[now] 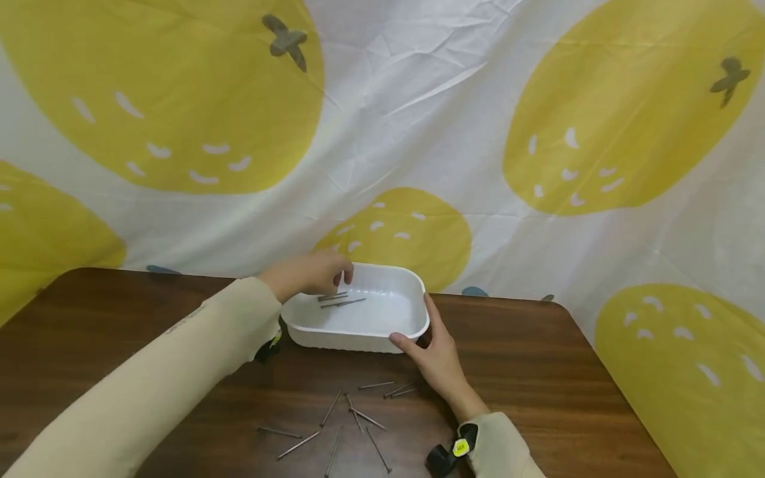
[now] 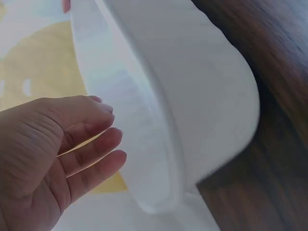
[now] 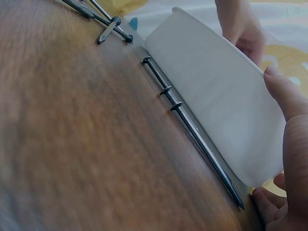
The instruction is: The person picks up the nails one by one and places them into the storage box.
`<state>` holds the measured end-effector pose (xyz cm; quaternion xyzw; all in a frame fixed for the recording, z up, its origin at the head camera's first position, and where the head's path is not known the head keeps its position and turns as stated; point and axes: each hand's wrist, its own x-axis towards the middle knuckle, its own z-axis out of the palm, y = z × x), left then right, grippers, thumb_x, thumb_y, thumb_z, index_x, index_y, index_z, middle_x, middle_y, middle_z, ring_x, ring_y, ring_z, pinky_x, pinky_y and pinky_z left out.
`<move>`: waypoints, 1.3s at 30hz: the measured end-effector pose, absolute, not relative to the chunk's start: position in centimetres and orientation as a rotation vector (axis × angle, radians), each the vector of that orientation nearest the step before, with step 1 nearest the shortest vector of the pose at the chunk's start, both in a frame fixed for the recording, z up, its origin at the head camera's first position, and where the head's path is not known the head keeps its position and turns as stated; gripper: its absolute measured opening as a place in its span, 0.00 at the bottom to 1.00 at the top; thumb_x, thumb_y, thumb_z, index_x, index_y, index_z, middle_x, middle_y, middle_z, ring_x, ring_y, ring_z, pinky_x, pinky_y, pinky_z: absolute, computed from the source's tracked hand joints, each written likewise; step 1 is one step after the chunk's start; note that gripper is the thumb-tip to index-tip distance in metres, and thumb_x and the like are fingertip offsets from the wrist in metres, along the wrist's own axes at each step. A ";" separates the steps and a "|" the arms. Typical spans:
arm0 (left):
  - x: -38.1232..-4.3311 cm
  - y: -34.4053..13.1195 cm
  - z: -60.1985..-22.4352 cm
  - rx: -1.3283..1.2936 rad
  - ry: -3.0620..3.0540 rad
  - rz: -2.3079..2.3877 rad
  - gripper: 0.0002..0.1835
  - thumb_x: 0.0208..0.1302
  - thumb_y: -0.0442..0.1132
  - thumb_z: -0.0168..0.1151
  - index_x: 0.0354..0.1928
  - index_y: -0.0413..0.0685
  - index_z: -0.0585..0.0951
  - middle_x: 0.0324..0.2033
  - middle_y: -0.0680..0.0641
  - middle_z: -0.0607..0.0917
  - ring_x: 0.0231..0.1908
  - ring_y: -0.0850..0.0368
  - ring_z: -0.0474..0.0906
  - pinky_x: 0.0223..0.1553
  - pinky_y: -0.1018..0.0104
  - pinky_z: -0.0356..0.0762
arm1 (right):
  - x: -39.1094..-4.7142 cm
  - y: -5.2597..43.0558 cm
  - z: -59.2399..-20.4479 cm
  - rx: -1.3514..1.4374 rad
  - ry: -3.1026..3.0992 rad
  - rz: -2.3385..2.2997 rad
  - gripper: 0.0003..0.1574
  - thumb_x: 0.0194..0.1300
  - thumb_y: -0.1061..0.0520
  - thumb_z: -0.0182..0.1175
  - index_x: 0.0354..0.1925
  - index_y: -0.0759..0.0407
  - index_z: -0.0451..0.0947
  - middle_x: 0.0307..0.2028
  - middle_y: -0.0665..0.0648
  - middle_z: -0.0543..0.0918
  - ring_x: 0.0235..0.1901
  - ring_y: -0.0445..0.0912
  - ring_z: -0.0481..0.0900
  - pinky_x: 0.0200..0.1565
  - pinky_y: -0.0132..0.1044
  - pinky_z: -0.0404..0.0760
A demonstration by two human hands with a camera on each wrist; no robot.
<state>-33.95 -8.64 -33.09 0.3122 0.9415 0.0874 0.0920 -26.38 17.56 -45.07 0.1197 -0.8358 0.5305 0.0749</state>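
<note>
A white rectangular tray (image 1: 343,341) with rounded corners sits toward the back of the table. Several steel nails (image 1: 351,303) lie inside at its left end. My left hand (image 1: 317,273) hovers over that end, close above these nails. In the left wrist view its fingers (image 2: 94,159) are loosely bent, with nothing between them and the thumb. My right hand (image 1: 441,355) grips the tray's right end, thumb on the near rim and the other fingers round the corner. Several loose nails (image 3: 206,151) lie on the table in front of the tray.
The nails nearest me, such as one nail (image 1: 299,445), lie scattered at different angles on the dark wooden table (image 1: 526,385), some crossing. A white cloth (image 1: 412,126) with big yellow fruit shapes hangs right behind the table's back edge.
</note>
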 end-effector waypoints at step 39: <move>-18.1 -14.6 -37.7 0.928 2.715 0.739 0.17 0.50 0.31 0.70 0.41 0.58 0.85 0.33 0.61 0.83 0.32 0.70 0.74 0.34 0.71 0.74 | -26.4 17.3 -45.2 0.347 -2.526 1.519 0.60 0.61 0.49 0.72 0.80 0.49 0.48 0.75 0.62 0.64 0.68 0.58 0.73 0.65 0.55 0.74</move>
